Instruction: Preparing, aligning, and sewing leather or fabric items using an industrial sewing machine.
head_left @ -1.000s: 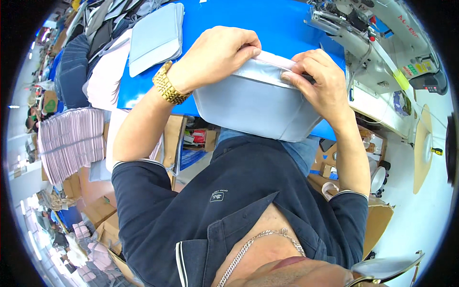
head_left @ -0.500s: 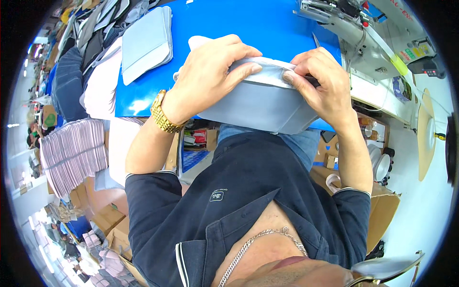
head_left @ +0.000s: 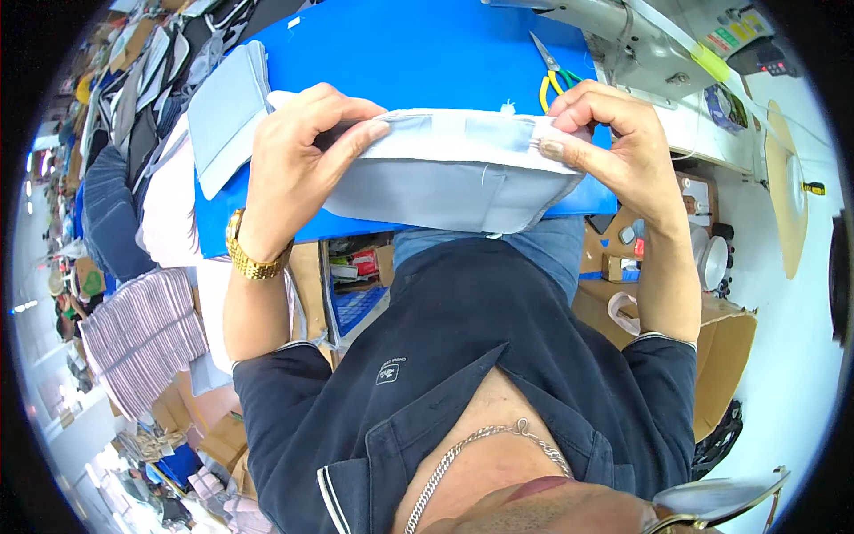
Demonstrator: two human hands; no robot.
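A light grey sewn fabric piece [head_left: 418, 189] with a whitish turned edge stretches between my hands, over the near edge of the blue tabletop. My left hand [head_left: 307, 160], with a gold watch on its wrist, pinches the left end of that edge between thumb and fingers. At the right end, my right hand [head_left: 609, 142] pinches the same edge, thumb on the near side. A loose white thread shows on the grey face. Just beyond my right hand lie scissors [head_left: 553, 76] with yellow and green handles, their blades pointing away.
Grey fabric panels [head_left: 227, 125] are stacked on the left of the blue tabletop [head_left: 400, 53]. A sewing machine [head_left: 645, 44] stands at the far right. Bundled striped fabric [head_left: 142, 343] is at my left, and a cardboard box [head_left: 725, 356] at my right.
My hands have spread apart, the left one moving left, and the fabric's edge is now drawn out straight between them. The scissors have come into fuller view.
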